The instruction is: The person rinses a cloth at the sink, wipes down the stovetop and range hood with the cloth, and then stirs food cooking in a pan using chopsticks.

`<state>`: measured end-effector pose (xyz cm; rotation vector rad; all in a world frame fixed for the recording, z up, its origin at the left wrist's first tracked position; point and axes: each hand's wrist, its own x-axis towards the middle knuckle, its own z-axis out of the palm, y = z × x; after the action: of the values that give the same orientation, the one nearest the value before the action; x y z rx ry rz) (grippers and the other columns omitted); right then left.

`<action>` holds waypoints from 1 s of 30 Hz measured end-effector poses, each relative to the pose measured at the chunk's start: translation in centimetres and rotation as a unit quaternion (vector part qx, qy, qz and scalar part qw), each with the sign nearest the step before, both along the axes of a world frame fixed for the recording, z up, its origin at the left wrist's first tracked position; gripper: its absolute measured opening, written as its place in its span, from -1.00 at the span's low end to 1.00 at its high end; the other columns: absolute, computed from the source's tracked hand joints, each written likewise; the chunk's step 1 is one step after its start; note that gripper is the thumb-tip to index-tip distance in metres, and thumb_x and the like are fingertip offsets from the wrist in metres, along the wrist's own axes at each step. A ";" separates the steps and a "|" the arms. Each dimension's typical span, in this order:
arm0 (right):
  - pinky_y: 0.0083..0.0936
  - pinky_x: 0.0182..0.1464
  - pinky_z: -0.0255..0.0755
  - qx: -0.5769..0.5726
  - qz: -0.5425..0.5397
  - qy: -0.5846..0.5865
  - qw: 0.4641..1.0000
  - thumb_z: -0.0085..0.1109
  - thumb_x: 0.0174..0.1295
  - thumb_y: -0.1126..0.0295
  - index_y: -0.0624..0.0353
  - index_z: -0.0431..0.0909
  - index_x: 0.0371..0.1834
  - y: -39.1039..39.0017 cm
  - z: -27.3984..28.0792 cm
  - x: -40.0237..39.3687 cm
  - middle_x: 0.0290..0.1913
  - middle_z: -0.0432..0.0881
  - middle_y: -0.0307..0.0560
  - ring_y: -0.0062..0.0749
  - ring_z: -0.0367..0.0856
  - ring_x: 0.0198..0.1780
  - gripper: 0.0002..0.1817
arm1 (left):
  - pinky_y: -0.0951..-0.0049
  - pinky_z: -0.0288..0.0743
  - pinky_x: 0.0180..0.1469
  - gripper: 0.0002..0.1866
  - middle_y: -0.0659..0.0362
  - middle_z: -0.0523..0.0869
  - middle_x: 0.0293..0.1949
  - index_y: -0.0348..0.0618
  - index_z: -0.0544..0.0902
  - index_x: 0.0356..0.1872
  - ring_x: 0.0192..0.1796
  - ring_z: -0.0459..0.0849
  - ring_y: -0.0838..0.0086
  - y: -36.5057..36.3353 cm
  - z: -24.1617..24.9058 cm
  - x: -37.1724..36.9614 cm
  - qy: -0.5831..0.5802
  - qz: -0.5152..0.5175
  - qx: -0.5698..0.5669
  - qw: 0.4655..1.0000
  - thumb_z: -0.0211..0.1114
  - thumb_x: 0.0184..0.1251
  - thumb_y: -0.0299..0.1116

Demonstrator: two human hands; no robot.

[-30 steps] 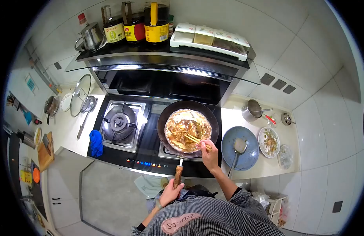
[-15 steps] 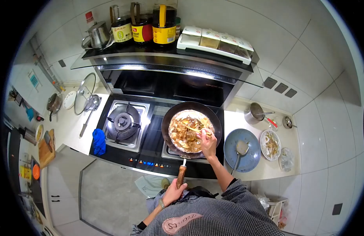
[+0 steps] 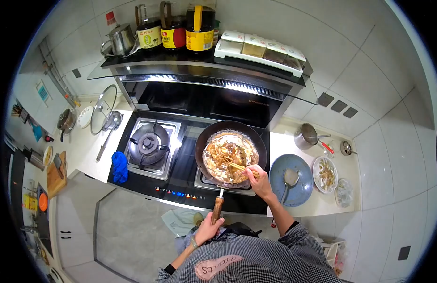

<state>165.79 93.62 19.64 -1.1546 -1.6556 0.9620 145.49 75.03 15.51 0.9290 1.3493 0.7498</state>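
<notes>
A dark wok (image 3: 259, 141) sits on the right burner, holding brown food (image 3: 223, 158) in a bubbling, pale-edged sauce. My left hand (image 3: 209, 229) is wrapped round its wooden handle (image 3: 218, 207), which points toward me. Over the wok's lower right rim, my right hand (image 3: 259, 181) grips a pair of chopsticks (image 3: 238, 166). Their tips reach into the food. To the right of that hand lies a blue-grey pan (image 3: 298, 193) with a spatula (image 3: 290, 178) resting in it.
Left of the wok is a bare burner (image 3: 149, 142), with a blue cloth (image 3: 119, 167) beside it. A glass lid (image 3: 104, 109) and ladle (image 3: 113, 121) lie farther left. On the right counter are a saucepan (image 3: 304, 137) and a plate of food scraps (image 3: 325, 174). Sauce bottles (image 3: 200, 28) line the shelf above.
My right hand has moved right and toward me with the chopsticks, whose tips have shifted lower in the wok. The food has been stirred about. My left hand stays on the handle.
</notes>
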 end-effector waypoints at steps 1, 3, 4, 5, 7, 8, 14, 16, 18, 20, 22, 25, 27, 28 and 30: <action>-0.45 -0.17 0.47 0.008 -0.003 -0.022 1.000 0.05 0.31 0.47 0.34 0.56 -0.30 -0.4 0.3 0.5 -0.36 0.61 0.02 -0.24 0.63 -0.29 -0.86 | 0.53 0.42 -0.56 -0.60 0.25 0.50 -0.58 -0.30 0.37 -0.04 -0.61 0.50 0.60 0.0 0.3 0.1 -0.008 0.004 -0.014 1.000 0.25 0.35 -0.18; -0.44 -0.17 0.47 0.013 -0.002 -0.055 0.998 0.06 0.30 0.47 0.33 0.55 -0.29 -1.0 1.2 1.5 -0.35 0.60 0.03 -0.19 0.62 -0.28 -0.87 | 0.55 0.39 -0.57 -0.65 0.29 0.47 -0.55 -0.26 0.37 -0.06 -0.60 0.47 0.63 0.1 0.7 0.1 -0.017 0.007 -0.029 0.999 0.25 0.36 -0.24; -0.44 -0.17 0.47 0.013 -0.004 -0.055 0.998 0.06 0.30 0.47 0.33 0.55 -0.29 -1.3 1.7 1.9 -0.35 0.60 0.03 -0.19 0.62 -0.28 -0.87 | 0.55 0.39 -0.58 -0.66 0.29 0.47 -0.56 -0.26 0.37 -0.07 -0.61 0.46 0.62 0.1 0.8 0.1 -0.015 0.006 -0.026 1.000 0.24 0.36 -0.24; -0.44 -0.17 0.47 0.032 -0.003 -0.079 0.996 0.07 0.30 0.47 0.33 0.55 -0.28 -1.4 2.1 2.3 -0.34 0.60 0.02 -0.21 0.62 -0.28 -0.87 | 0.55 0.39 -0.58 -0.66 0.28 0.47 -0.57 -0.26 0.37 -0.07 -0.61 0.45 0.62 0.2 0.9 0.1 -0.014 0.005 -0.023 1.000 0.24 0.36 -0.25; -0.43 -0.18 0.47 0.051 -0.003 -0.103 0.993 0.07 0.30 0.48 0.33 0.55 -0.28 -1.5 2.2 3.1 -0.33 0.60 0.02 -0.23 0.62 -0.27 -0.87 | 0.55 0.39 -0.58 -0.66 0.28 0.46 -0.57 -0.26 0.37 -0.07 -0.62 0.45 0.62 0.2 0.8 0.1 -0.021 0.006 -0.025 0.999 0.24 0.37 -0.25; -0.45 -0.18 0.47 0.043 -0.009 -0.074 0.996 0.07 0.30 0.48 0.33 0.55 -0.27 -1.4 2.0 3.4 -0.32 0.60 0.02 -0.26 0.63 -0.28 -0.87 | 0.55 0.39 -0.58 -0.67 0.28 0.46 -0.58 -0.26 0.37 -0.07 -0.62 0.45 0.62 0.2 0.7 0.1 -0.029 0.008 -0.027 0.999 0.24 0.37 -0.25; -0.53 -0.22 0.52 0.020 -0.051 0.009 0.998 0.03 0.34 0.46 0.30 0.55 -0.23 -0.3 3.4 3.3 -0.31 0.59 -0.01 -0.37 0.67 -0.30 -0.86 | 0.51 0.45 -0.56 -0.57 0.22 0.51 -0.60 -0.33 0.37 -0.02 -0.62 0.54 0.57 0.2 0.7 -0.1 -0.007 -0.004 -0.008 1.000 0.24 0.35 -0.17; -0.53 -0.22 0.53 0.063 -0.068 -0.006 0.996 0.00 0.34 0.46 0.30 0.54 -0.21 0.9 3.0 2.7 -0.28 0.58 -0.01 -0.35 0.69 -0.28 -0.86 | 0.52 0.45 -0.56 -0.57 0.22 0.51 -0.59 -0.33 0.37 -0.02 -0.61 0.54 0.57 0.3 0.7 0.0 -0.016 -0.001 -0.015 1.000 0.25 0.34 -0.18; -0.49 -0.21 0.56 0.016 -0.070 0.015 0.997 -0.01 0.33 0.47 0.30 0.52 -0.19 1.1 3.1 2.1 -0.23 0.56 0.03 -0.29 0.71 -0.24 -0.86 | 0.52 0.45 -0.56 -0.57 0.23 0.51 -0.59 -0.33 0.37 -0.01 -0.61 0.54 0.57 0.3 0.8 0.0 -0.024 0.002 -0.020 0.999 0.25 0.34 -0.18; -0.53 -0.09 0.61 0.010 -0.069 -0.019 0.997 -0.07 0.41 0.46 0.36 0.49 -0.11 1.7 2.3 1.6 -0.18 0.59 -0.02 -0.35 0.70 -0.15 -0.82 | 0.53 0.45 -0.56 -0.56 0.24 0.50 -0.59 -0.33 0.37 0.00 -0.61 0.53 0.58 0.2 0.9 -0.1 -0.026 0.004 -0.032 0.999 0.24 0.34 -0.18; -0.52 -0.11 0.61 0.023 -0.072 -0.032 0.997 -0.07 0.40 0.46 0.35 0.48 -0.11 1.7 1.3 1.1 -0.19 0.58 -0.02 -0.33 0.71 -0.14 -0.82 | 0.54 0.45 -0.56 -0.56 0.24 0.50 -0.59 -0.33 0.37 0.00 -0.61 0.53 0.59 0.2 0.6 -0.1 -0.018 0.002 -0.026 1.000 0.24 0.34 -0.18; -0.47 -0.22 0.58 0.051 -0.089 -0.020 0.995 -0.05 0.36 0.45 0.31 0.52 -0.14 1.9 -0.1 0.6 -0.22 0.55 0.07 -0.27 0.70 -0.27 -0.82 | 0.54 0.44 -0.56 -0.56 0.25 0.50 -0.59 -0.33 0.37 0.00 -0.61 0.53 0.59 0.1 0.3 -0.1 -0.026 0.003 -0.023 0.999 0.24 0.34 -0.18; -0.47 -0.22 0.58 0.062 -0.095 -0.014 0.994 -0.04 0.36 0.46 0.30 0.52 -0.15 2.4 -1.1 0.5 -0.23 0.56 0.08 -0.27 0.70 -0.27 -0.83 | 0.53 0.44 -0.55 -0.56 0.25 0.50 -0.59 -0.33 0.37 0.00 -0.61 0.53 0.59 0.1 0.2 -0.1 -0.041 0.007 -0.026 0.999 0.24 0.34 -0.18; -0.46 -0.23 0.57 0.072 -0.100 -0.008 0.992 -0.04 0.35 0.47 0.30 0.52 -0.16 2.6 -0.9 0.3 -0.24 0.56 0.09 -0.28 0.69 -0.28 -0.84 | 0.53 0.44 -0.56 -0.56 0.25 0.50 -0.59 -0.33 0.37 0.00 -0.61 0.53 0.59 0.2 0.2 -0.1 -0.037 0.004 -0.023 0.999 0.24 0.35 -0.17; -0.43 -0.18 0.56 0.071 -0.101 -0.017 0.992 -0.03 0.32 0.48 0.29 0.53 -0.16 2.5 -0.4 0.2 -0.24 0.57 0.10 -0.22 0.68 -0.24 -0.84 | 0.53 0.44 -0.56 -0.56 0.25 0.50 -0.59 -0.33 0.36 0.01 -0.61 0.52 0.59 0.1 -0.1 -0.2 -0.033 0.002 -0.021 0.999 0.24 0.35 -0.17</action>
<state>165.94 96.13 19.20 -1.2212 -1.5723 0.6897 145.33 75.13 15.40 0.8614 1.3041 0.7471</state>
